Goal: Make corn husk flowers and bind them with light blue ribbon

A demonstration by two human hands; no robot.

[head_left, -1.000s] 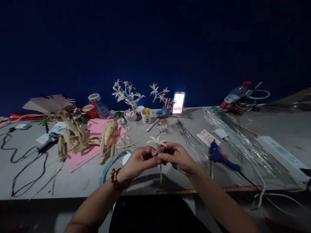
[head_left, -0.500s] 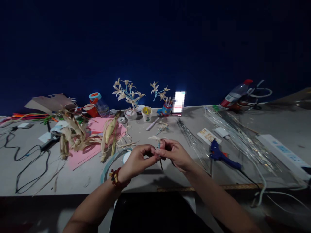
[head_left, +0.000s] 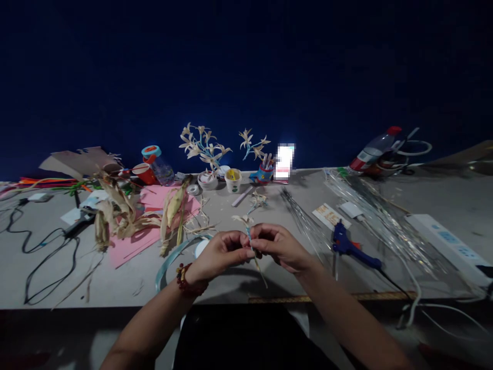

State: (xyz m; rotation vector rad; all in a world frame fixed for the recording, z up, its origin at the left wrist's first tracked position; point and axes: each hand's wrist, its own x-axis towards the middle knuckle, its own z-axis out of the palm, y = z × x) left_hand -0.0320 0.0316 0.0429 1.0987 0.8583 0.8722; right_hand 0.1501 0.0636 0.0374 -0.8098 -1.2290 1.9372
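Between my two hands stands a small corn-husk flower point(head_left: 243, 220) with pale petals on a stem wrapped in light blue. My left hand point(head_left: 227, 251) pinches the stem from the left, thumb and fingers closed. From the other side my right hand point(head_left: 275, 244) grips the same stem, fingertips nearly meeting the left ones. The thin bare end of the stem points down toward the table. A light blue ribbon point(head_left: 165, 270) curves on the table beside my left wrist. Just beyond the hands lies another husk flower sprig point(head_left: 257, 199).
Dried corn husks point(head_left: 123, 218) lie on pink paper point(head_left: 134, 249) at the left. Finished flower branches point(head_left: 204, 146) stand at the back near a paste tub point(head_left: 233, 182). At right are thin wires point(head_left: 306, 221), a blue glue gun point(head_left: 352, 246) and a power strip point(head_left: 449, 244).
The flower has shifted slightly left and tilted, and more of its lower stem shows below my fingers. My hands stay close together with small finger movements.
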